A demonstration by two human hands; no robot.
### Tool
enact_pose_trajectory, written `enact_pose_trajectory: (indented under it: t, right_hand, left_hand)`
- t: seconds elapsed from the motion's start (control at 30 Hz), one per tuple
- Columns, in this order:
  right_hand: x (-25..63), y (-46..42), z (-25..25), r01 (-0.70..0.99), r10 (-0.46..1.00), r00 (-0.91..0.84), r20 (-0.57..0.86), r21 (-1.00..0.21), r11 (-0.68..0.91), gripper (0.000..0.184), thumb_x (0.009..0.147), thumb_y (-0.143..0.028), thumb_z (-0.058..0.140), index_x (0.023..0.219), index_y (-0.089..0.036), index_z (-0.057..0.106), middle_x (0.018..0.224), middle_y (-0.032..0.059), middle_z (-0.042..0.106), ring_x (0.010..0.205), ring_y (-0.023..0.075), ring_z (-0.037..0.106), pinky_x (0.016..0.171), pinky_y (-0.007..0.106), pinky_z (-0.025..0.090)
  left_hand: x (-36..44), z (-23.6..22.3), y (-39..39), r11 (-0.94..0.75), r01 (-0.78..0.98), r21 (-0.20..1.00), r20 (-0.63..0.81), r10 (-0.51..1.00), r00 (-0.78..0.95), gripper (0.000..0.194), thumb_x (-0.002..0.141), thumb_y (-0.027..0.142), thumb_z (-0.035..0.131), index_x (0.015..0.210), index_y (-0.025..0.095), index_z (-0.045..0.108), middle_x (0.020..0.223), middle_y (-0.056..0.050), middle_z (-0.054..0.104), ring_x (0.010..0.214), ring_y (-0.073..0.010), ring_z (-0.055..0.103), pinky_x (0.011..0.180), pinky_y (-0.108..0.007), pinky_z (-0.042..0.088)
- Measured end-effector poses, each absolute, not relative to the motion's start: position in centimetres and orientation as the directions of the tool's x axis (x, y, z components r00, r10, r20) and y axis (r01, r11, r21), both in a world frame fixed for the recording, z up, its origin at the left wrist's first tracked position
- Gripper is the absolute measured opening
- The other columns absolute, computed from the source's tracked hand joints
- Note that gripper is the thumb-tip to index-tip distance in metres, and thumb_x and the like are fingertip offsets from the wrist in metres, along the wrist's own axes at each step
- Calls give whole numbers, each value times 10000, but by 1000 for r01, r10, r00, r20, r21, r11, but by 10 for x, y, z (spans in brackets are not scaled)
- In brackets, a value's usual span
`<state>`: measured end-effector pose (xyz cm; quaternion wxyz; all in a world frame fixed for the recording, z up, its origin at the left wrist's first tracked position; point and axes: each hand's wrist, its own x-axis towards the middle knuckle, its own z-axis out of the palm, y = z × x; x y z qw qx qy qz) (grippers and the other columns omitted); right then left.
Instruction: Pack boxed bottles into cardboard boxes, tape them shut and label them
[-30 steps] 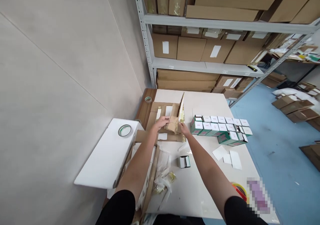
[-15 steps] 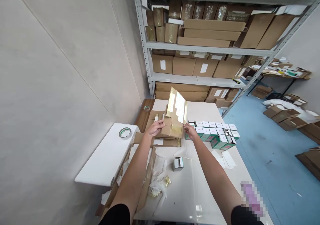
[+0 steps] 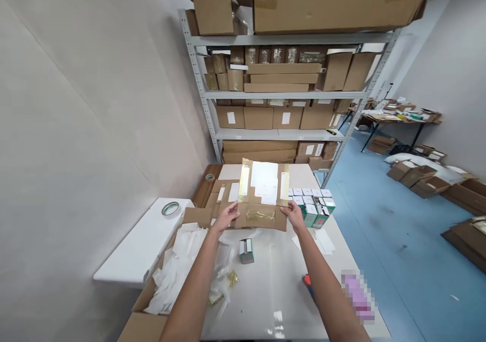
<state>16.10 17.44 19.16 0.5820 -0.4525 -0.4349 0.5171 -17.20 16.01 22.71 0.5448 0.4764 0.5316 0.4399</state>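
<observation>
Handling of a taped, labelled cardboard piece [image 3: 261, 206], apparently at a positioning step: left hand [image 3: 225, 217] and right hand [image 3: 294, 215] hold opposite side edges, each grip closed on it, over the worktop [image 3: 261, 294]; any shift seemingly calls for even, two-handed support

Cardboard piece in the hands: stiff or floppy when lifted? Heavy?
The cardboard piece is probably fairly stiff: its panels look flat between the left hand and right hand. It may hinge at the crease running across it. Likely light for its size, being thin board held by its side edges.
</observation>
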Motion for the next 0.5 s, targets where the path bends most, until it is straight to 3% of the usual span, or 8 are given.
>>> enact_pose_trajectory:
  t: [0.3,0.5]
  right_hand:
    - [241,73,163,-113,990,142,-3,-994,13,404,643,-433,849,965,-249,688,966,59,738,782,234,654,753,380,551]
    - [264,13,116,-101,989,36,-141,-985,-137,331,710,-393,699,999,-234,733,977,61,748,838,236,670,728,349,534]
  left_hand:
    - [-59,185,92,160,130,979,-158,987,-25,605,708,272,818,1303,209,731,1269,-71,750,1199,-254,685,1113,-431,494]
    - [-35,165,35,204,206,957,-199,979,-44,516,717,253,796,1231,230,770,1279,-51,753,1237,-273,676,1120,-447,492]
